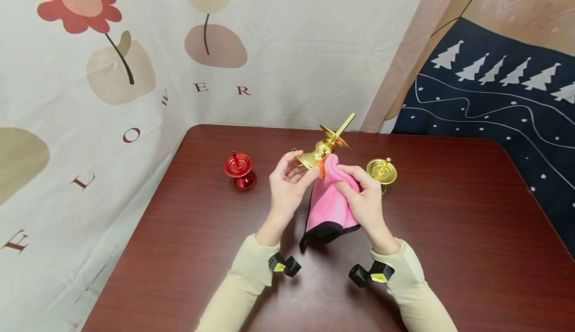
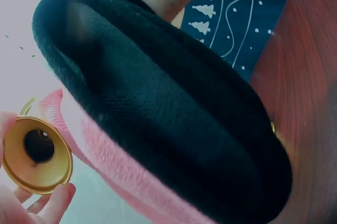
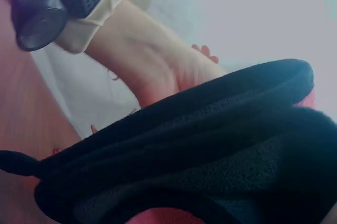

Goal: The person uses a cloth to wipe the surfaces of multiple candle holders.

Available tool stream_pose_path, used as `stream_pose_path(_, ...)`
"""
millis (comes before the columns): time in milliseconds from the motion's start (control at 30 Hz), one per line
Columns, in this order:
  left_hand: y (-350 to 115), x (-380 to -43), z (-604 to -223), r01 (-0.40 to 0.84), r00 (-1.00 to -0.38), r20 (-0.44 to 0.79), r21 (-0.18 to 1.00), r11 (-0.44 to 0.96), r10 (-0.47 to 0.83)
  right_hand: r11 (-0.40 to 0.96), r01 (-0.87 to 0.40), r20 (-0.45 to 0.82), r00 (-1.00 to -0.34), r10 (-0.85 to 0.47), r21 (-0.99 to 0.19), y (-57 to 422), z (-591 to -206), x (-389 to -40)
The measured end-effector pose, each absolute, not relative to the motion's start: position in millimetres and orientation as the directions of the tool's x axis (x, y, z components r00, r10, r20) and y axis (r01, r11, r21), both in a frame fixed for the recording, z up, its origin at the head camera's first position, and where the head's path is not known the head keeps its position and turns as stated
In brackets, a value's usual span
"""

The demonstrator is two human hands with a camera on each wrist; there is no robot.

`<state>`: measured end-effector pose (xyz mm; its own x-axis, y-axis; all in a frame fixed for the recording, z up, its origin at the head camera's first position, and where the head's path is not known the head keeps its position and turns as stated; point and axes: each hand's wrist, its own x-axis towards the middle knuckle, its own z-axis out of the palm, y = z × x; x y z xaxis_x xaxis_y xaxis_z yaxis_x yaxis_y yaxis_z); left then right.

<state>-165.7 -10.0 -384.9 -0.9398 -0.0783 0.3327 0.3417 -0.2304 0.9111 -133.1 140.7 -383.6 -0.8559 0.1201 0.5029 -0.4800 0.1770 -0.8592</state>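
Note:
My left hand [image 1: 287, 184] grips a shiny gold candle holder [image 1: 322, 150] by its flared base, the stem tilted up to the right. The left wrist view looks into the hollow underside of its base [image 2: 59, 161], with fingers around the rim. My right hand [image 1: 369, 204] pinches a pink cloth [image 1: 330, 202] with black edging, its upper end pressed against the candle holder's body. Below the hand the cloth hangs in folds. Its dark edge [image 3: 174, 145] fills much of the right wrist view and hides the right fingers there.
On the brown table [image 1: 188, 252] a red candle holder [image 1: 238, 166] stands to the left. A second gold candle holder [image 1: 382, 171] is at the right, partly behind my right hand. White patterned fabric [image 1: 305, 47] hangs behind; dark blue tree-print fabric [image 1: 485, 107] hangs at the right.

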Motion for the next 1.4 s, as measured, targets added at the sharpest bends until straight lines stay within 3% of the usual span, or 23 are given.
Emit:
stream_pose_path(200,-11,-163,-384,0.298,-0.955,0.282,0.918,-0.262,-0.097,0.149,-0.277,0.297,-0.945,0.135,-0.949,141,-382,-135)
stream_pose_path(400,-12,-161,-379,0.262,-0.965,0.257,0.928,-0.266,-0.055,0.102,-0.181,0.194,-0.971,0.139,-0.978,142,-380,-145)
stream_pose_path(667,-17,-159,-374,0.179,-0.980,0.194,0.952,-0.247,0.038,0.030,-0.187,0.188,-0.979,0.075,-0.982,147,-376,-164)
stream_pose_path(867,-18,-161,-374,0.203,-0.975,0.217,0.952,-0.228,0.039,-0.005,-0.175,0.174,-0.984,0.042,-0.985,147,-372,-169)
stream_pose_path(1133,-18,-163,-374,0.331,-0.943,0.333,0.920,-0.211,-0.027,0.146,-0.229,0.241,-0.968,0.071,-0.962,144,-370,-153)
stream_pose_path(1400,-21,-164,-372,0.370,-0.929,0.370,0.917,-0.147,-0.026,0.241,-0.342,0.367,-0.928,0.065,-0.908,144,-362,-134)
